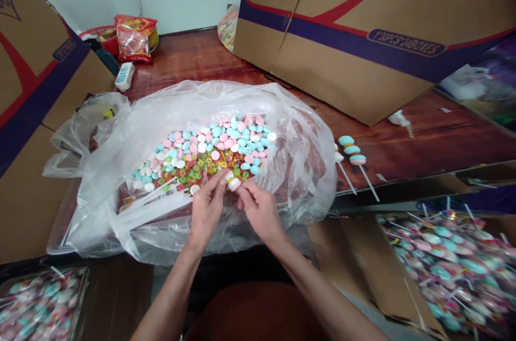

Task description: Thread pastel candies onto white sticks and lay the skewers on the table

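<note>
Both my hands meet over a spread of candies, holding a small marshmallow candy stack (pixel 233 183) of white, yellow and pinkish pieces. My left hand (pixel 209 196) pinches its left side, and the fingers of my right hand (pixel 258 205) close on its lower right. Any stick in it is hidden by the fingers. Just beyond lie pink, blue and white marshmallow discs (pixel 217 136), with small coloured gummy rings (pixel 195 170) nearer to me. White sticks (pixel 155 211) lie in a bundle left of my hands. All this rests within a crumpled clear plastic bag (pixel 298 120).
Two finished-looking marshmallow sticks (pixel 352 150) lie at the table's right edge. Large cardboard boxes stand at the back right (pixel 322 61) and left (pixel 24 169). Below the table, boxes of wrapped candy sticks sit at right (pixel 451 260) and left (pixel 40 303). A red snack bag (pixel 135 40) stands behind.
</note>
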### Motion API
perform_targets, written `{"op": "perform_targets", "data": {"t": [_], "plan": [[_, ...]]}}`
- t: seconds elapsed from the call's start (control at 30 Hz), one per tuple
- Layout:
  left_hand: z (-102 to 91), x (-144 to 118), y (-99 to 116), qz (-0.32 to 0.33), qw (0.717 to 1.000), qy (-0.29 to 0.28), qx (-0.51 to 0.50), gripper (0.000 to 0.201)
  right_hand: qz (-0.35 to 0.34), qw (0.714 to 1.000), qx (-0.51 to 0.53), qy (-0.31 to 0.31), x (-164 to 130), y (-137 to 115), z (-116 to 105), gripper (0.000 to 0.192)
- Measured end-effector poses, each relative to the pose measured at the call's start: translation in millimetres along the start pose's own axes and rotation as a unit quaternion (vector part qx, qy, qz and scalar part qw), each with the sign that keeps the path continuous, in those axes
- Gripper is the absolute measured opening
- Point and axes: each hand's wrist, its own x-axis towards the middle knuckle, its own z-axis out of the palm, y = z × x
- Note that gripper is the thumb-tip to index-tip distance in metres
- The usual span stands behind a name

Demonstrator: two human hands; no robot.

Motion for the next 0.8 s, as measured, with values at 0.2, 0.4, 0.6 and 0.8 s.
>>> {"op": "perform_targets", "data": {"t": [0.2,0.4,0.6,0.8], "plan": [[5.2,14,3,0.139,0.950,-0.001,0.281,0.023,0.029,0.997,-0.020,0.072,-6,14,-38,0.030],[14.0,15,0,0.196,0.877,-0.037,0.438,0.023,0.008,0.998,-0.020,0.066,-10,14,-32,0.029],[15.4,20,-6,0.175,0.897,-0.046,0.402,0.029,-0.002,0.999,-0.020,0.048,-12,14,-30,0.028],[12.5,22,-8,0.150,0.926,-0.036,0.344,0.016,0.003,0.999,-0.018,0.039,-14,13,-31,0.028]]}}
